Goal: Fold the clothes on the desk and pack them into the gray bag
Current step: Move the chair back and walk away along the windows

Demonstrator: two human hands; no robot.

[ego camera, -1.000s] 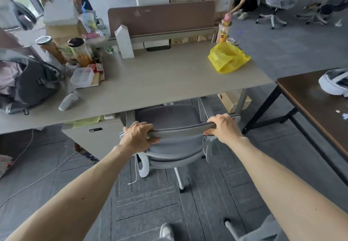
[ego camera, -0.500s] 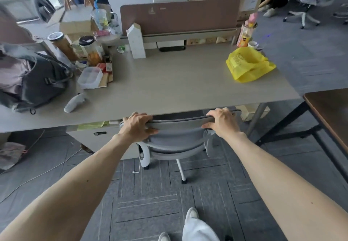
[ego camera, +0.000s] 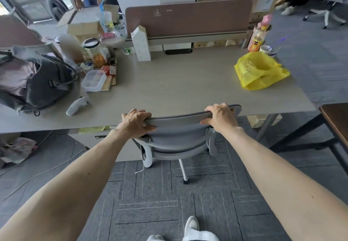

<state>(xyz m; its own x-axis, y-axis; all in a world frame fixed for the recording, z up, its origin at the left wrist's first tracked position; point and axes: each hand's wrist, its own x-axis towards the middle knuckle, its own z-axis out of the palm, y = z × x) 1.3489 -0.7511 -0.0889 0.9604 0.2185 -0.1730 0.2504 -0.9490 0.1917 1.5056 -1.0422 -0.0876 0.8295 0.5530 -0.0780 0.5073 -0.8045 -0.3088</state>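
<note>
We grip the top rim of the chair (ego camera: 178,127) with both hands. Our left hand (ego camera: 136,123) wraps the left end of the curved, padded gray backrest, fingers curled over the front face. Our right hand (ego camera: 221,117) clamps the right end the same way, thumb underneath. The chair has a gray fabric seat and a white plastic frame, and it stands at the near edge of the table (ego camera: 178,86), partly tucked beneath it.

The table top is a smooth, pale, matte panel. The gray bag (ego camera: 37,82), a soft woven backpack with black straps, slumps at the left edge; a pinkish fabric shows in its open mouth. Just right of the bag lies a clear plastic box (ego camera: 94,80) with compartments. A crumpled yellow bag (ego camera: 259,71) sits near the far right corner. A brown divider panel (ego camera: 188,17) runs along the far edge.
</note>
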